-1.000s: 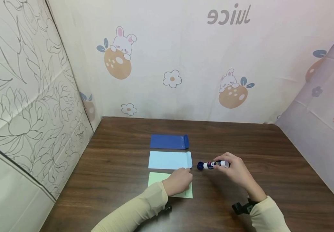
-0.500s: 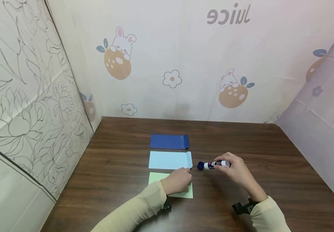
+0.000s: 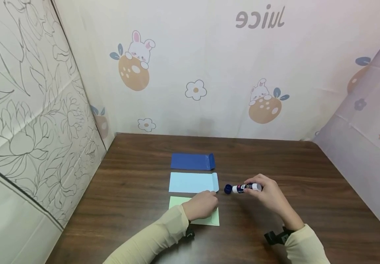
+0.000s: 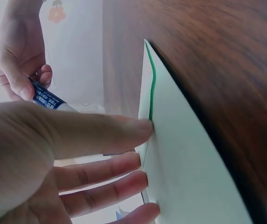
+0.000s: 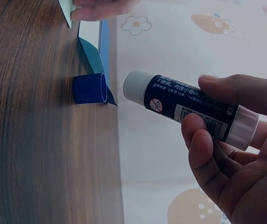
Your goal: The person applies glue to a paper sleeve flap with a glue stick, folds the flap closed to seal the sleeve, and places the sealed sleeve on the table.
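My left hand rests on the pale green envelope, thumb and fingertips touching it near its flap with the fingers fairly straight. Part of this envelope lies hidden under the hand. In my right hand is a glue stick with a white body end and a dark label, pinched between thumb and fingers. The glue stick is held tilted just above the table, its uncapped-looking white end pointing left. A dark blue cap stands on the table by that end, apart from it in the right wrist view.
Behind the green envelope lies a light blue envelope, its flap at the right. Farther back is a dark blue envelope, also with its flap to the right. The brown wooden table meets a patterned curtain at the back.
The left hand has shifted very slightly left over the green envelope. The right hand, glue stick and cap look almost unmoved.
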Tool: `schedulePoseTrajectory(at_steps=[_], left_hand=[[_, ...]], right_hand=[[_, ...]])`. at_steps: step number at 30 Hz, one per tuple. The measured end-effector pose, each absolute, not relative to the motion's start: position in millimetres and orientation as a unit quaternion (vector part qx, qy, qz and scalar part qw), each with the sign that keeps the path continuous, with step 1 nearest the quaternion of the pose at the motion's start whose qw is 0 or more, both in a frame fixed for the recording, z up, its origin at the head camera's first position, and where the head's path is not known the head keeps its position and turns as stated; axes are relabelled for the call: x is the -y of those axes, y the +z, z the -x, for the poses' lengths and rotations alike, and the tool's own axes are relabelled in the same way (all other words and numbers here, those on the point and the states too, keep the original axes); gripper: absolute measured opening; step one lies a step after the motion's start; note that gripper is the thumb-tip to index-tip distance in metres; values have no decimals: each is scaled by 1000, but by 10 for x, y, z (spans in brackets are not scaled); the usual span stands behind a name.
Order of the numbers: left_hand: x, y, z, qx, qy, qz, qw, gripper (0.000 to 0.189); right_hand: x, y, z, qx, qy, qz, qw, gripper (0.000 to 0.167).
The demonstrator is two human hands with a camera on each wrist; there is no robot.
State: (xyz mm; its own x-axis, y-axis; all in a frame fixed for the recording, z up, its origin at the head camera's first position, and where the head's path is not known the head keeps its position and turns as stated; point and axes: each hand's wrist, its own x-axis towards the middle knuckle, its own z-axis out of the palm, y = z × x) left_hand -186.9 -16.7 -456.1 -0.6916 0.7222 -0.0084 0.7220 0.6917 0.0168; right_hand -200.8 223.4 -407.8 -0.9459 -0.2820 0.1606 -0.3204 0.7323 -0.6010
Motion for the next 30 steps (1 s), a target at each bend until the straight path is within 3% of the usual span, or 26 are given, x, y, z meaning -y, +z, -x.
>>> schedulePoseTrajectory(at_steps=[8,19,30], left_hand=[[180,-4557,1852,-912,-2,-409,-17,18],[165,-4575,1794,-931,14,-365,18,5],[184,-4612,1772,-936,51,-348,24,6]], right_hand=[[-2247,-4074,2003,929,330,-162,34,17],[-2263,-4092,1993,928,331,-166,34,19],[-2293,-4075,1976,928,335,-162,34,19]])
